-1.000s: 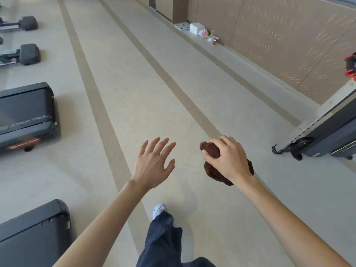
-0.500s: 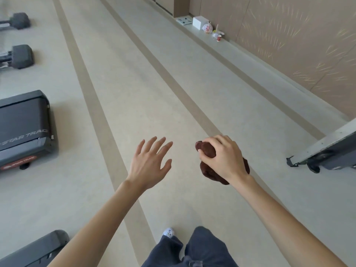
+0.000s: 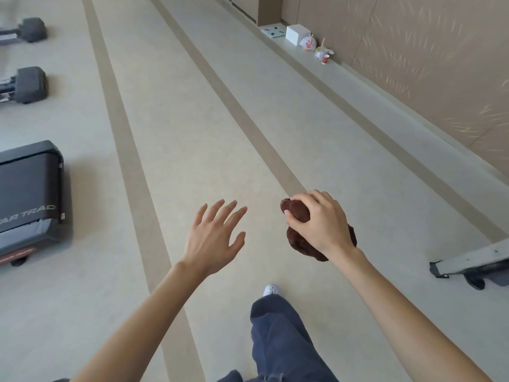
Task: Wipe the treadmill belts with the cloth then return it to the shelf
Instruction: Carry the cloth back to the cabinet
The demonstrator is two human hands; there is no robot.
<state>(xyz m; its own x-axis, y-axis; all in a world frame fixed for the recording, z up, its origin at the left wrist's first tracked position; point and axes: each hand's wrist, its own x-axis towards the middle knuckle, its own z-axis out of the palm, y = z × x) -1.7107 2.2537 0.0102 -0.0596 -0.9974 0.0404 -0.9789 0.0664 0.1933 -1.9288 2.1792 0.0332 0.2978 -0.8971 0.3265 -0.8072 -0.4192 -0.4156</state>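
Observation:
My right hand grips a bunched dark brown cloth, held out in front of me above the pale floor. Part of the cloth bulges past my fingers and part hangs below my palm. My left hand floats beside it to the left with its fingers spread and straight, holding nothing. A black treadmill with a dark belt sits at the left edge, well away from both hands. No shelf can be made out.
A grey frame foot of another machine juts in at the right edge. Two machine ends lie far left. A low ledge along the tan wall carries a white box, bags and a red cup. My leg and shoe are below.
I have walked forward: the near treadmill at lower left has left the view, the machine on the right slid back and out, and the ledge items are nearer. Both hands keep their pose.

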